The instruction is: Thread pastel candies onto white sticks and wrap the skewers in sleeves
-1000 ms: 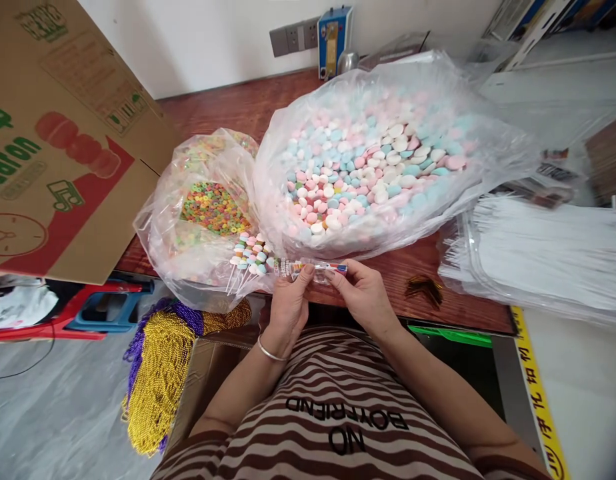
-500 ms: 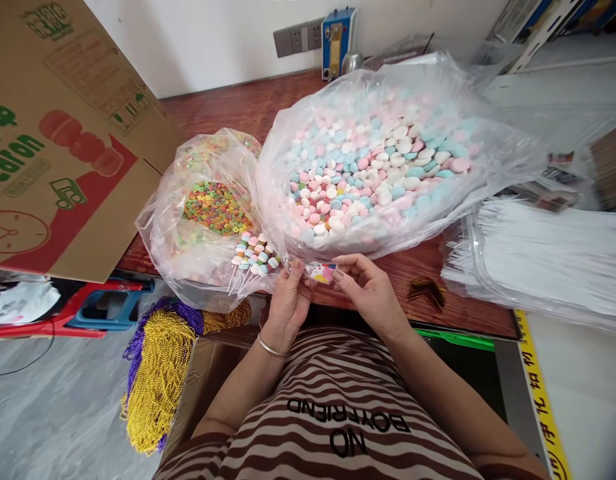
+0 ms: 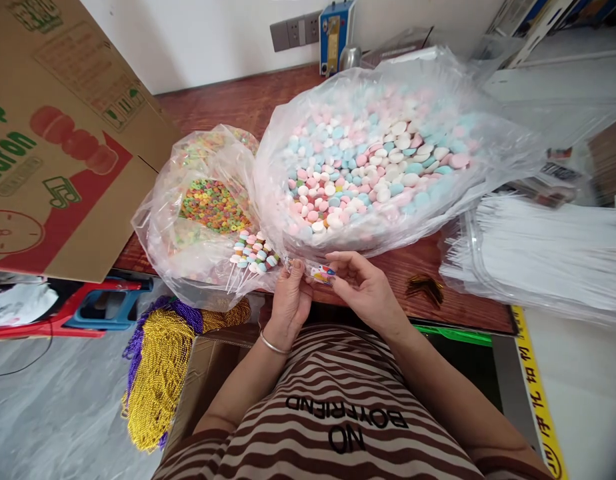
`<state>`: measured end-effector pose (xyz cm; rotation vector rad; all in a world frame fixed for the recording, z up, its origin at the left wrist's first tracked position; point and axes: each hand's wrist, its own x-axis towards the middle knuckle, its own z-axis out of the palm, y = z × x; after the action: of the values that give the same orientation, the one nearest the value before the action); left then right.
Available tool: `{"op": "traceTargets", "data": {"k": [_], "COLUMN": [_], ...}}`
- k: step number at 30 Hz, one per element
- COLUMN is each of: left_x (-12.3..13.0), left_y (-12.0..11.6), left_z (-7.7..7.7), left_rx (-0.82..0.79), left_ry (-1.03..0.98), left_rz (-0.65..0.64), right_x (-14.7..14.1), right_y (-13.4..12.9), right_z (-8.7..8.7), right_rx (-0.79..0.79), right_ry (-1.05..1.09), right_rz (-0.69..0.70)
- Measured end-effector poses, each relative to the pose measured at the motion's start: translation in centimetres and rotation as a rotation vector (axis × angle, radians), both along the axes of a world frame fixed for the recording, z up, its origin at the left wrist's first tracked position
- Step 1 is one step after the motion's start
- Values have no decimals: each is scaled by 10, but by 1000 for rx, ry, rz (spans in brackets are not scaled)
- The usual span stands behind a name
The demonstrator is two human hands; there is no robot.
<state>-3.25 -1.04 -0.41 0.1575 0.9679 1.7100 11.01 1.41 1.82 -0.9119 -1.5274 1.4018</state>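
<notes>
Over the table's front edge, my left hand [image 3: 291, 300] pinches one end of a small clear wrapper with a colourful print [image 3: 321, 273]. My right hand [image 3: 368, 293] has thumb and fingers closed on the wrapper's other end. What lies inside the wrapper is too small to make out. Just left of my hands, several candy sticks [image 3: 255, 253] of pastel pieces on white sticks lie on a clear bag of small coloured ring candies [image 3: 215, 207]. Beyond my hands spreads a large clear bag of pink, white and blue candy tablets [image 3: 383, 160].
Gold twist ties [image 3: 424, 288] lie right of my right hand. A bag of thin white sticks [image 3: 543, 253] rests at the table's right end. A cardboard box [image 3: 63, 147] stands left. Gold and purple bead strings [image 3: 161, 373] hang below. A blue device [image 3: 337, 39] sits by the wall.
The printed wrapper has turned between my fingers, so a different part of its print shows. Both hands stay in nearly the same place, and the view has shifted slightly.
</notes>
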Motion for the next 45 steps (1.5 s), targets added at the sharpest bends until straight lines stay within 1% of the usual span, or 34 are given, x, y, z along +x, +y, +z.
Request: {"op": "traceTargets", "data": {"k": [3,5,6,8,11,12,13,16,18,20,23,26,27,28,31,32,35,38,40,43,45], "left_x": [3,4,5,6,7,8,8,5,1,-3,-6,-4,-2,-1,0,0,-2,-3,-3,-2,-1], "left_y": [-1,-1,-2,-3,-5,-5,-5,-5,-5,-6,-7,-8,-8,-8,-8,-8,-9,-9,-9,-8,-7], "left_z": [-1,-1,-1,-1,0,0,0,-1,0,2,6,8,7,6,2,0,0,5,8,10,9], "left_rx": [-7,-6,1,15,28,28,25,5,1,0,-9,-16,-15,-11,-1,-8,-44,-41,-26,-11,4], "left_ry": [58,126,158,209,245,256,262,238,196,163,142,165,179,192,212,213,192,138,103,7,-86], "left_rz": [20,18,14,10,30,37,42,32,19,-6,-53,-38,-27,-21,-35,-45,-60,-101,-105,-54,-72], "right_x": [0,2,3,5,7,8,8,7,7,6,5,2,2,1,0,1,2,3,2,-1,-3], "right_y": [0,1,2,4,9,10,11,13,14,14,15,16,16,16,16,16,18,20,19,16,12], "right_z": [4,6,7,6,2,1,0,1,3,5,6,5,4,4,1,1,0,2,5,11,17], "right_rx": [239,335,345,301,176,149,142,229,295,327,329,367,391,417,479,497,555,605,624,611,563], "right_ry": [-91,-125,-136,-149,-164,-179,-201,-275,-303,-322,-315,-260,-252,-256,-314,-334,-363,-357,-332,-285,-234], "right_rz": [-63,-101,-112,-88,76,116,118,-28,-87,-74,-33,45,48,24,-128,-158,-138,-70,-42,-69,-94]}}
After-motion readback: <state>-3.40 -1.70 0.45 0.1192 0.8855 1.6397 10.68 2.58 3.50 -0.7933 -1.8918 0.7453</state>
